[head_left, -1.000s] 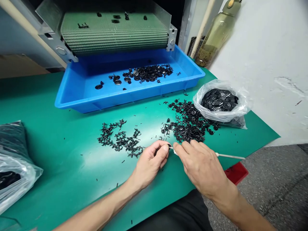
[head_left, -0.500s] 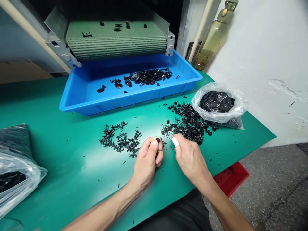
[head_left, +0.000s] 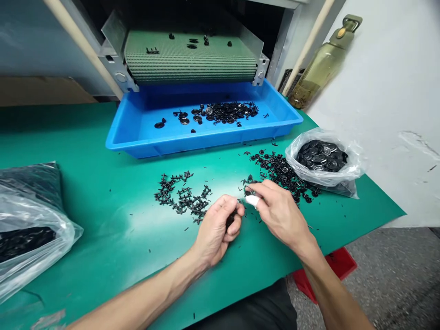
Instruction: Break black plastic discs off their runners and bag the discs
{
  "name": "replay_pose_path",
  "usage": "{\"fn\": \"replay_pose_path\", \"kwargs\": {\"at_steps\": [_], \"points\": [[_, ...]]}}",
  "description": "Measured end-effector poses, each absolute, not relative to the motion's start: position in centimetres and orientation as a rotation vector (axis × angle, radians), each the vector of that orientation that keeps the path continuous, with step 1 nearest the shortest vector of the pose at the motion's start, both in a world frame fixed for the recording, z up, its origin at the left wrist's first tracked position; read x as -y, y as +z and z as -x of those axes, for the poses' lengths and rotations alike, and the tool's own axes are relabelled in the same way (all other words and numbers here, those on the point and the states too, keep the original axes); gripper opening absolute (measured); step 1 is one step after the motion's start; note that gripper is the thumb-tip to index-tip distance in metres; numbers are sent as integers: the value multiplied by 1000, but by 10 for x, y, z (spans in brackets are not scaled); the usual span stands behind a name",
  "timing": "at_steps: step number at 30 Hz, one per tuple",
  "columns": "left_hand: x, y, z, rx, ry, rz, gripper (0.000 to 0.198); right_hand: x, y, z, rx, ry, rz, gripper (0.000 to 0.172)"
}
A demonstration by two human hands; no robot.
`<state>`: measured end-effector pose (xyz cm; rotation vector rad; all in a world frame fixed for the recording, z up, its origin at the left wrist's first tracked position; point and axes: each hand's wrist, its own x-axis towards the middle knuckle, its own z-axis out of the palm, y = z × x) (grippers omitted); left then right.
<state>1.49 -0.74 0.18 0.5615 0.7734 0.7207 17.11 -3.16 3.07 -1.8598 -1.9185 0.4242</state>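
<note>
Quick count here: two bare hands (head_left: 216, 231), one white-taped fingertip (head_left: 252, 200), one shallow blue plastic tray (head_left: 206, 147), two clear plastic bags (head_left: 343, 172) of black parts, one olive-green plastic bottle (head_left: 323, 73), one green woven conveyor belt (head_left: 190, 59), one red plastic crate (head_left: 338, 266). Small black plastic pieces (head_left: 185, 199)? Way too many to count lol.

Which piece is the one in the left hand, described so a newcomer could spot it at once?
Start at the blue plastic tray on the green bench mat. Below its front edge, between a heap of black plastic pieces and a larger heap, the left hand curls around a small black piece. Unlike its neighbours, it is off the mat, held in the fingers.
</note>
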Motion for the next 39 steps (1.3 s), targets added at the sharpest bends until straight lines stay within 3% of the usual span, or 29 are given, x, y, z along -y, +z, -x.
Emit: {"fn": "replay_pose_path", "kwargs": {"at_steps": [3, 7, 14, 23, 29, 39], "points": [[7, 2, -15, -769, 681, -585, 17, 44, 37, -175, 1887, 588, 1607, 43], [9, 0, -16, -725, 661, -642, 31, 51, 43, -172, 1953, 693, 1469, 47], [4, -2, -12, -673, 599, -650, 27, 56, 41, -174, 1947, 636, 1618, 37], [7, 0, -12, -729, 616, -675, 34, 80, 35, -182, 2050, 468, 1773, 49], [9, -3, -12, -754, 617, -760, 32, 86, 35, -175, 2159, 216, 1900, 27], [11, -7, -11, -787, 571, -899, 34, 84, 34, -169, 2253, -8, 1890, 25]]}}
